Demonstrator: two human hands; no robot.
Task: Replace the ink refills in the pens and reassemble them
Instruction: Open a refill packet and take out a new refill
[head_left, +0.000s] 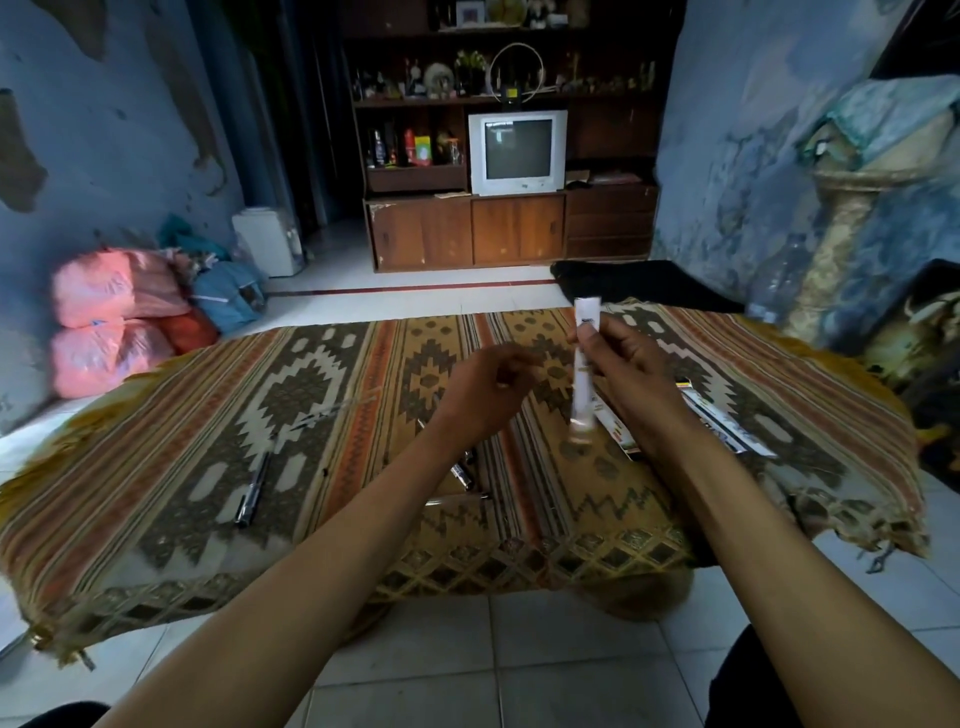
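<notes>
My right hand (631, 364) holds a white refill packet (583, 374) upright above the patterned mat (322, 374), thumb on its upper part. My left hand (475, 392) is just left of the packet with its fingers pinched together. A thin clear ink refill (332, 411), blurred, sticks out to the left from behind that hand. A black pen (253, 488) lies on the mat at the left. Silver and black pen parts (462, 474) lie beside my left forearm, partly hidden by it.
More printed refill packets (722, 422) lie on the mat to the right of my right hand. Pink and blue bags (114, 312) are stacked at the left wall. A television cabinet (514, 228) stands at the back. White floor tiles (519, 665) surround the mat.
</notes>
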